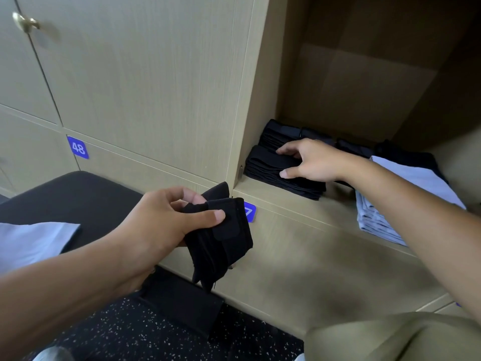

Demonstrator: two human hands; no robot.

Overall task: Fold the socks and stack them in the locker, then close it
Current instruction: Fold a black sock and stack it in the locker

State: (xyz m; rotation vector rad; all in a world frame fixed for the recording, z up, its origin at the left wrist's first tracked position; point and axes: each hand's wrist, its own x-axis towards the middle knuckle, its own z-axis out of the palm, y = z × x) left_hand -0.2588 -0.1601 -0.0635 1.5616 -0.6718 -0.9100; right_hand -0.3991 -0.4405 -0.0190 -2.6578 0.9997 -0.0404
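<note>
Soft, even daylight — the locker interior falls into dim shadow; wide-angle bending at edges, slight motion blur.

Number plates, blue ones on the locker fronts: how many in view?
3. Plate 48 on the left locker door; a second plate below the open locker, partly hidden behind the black sock in the left hand; a blue sliver at lower right, possibly another.

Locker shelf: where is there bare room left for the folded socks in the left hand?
Bare shelf shows along the front edge, between the front black sock stack and the pale folded pile. The back row of black stacks is crowded, and the right hand covers the front stack. The left hand holds the folded socks.
</note>
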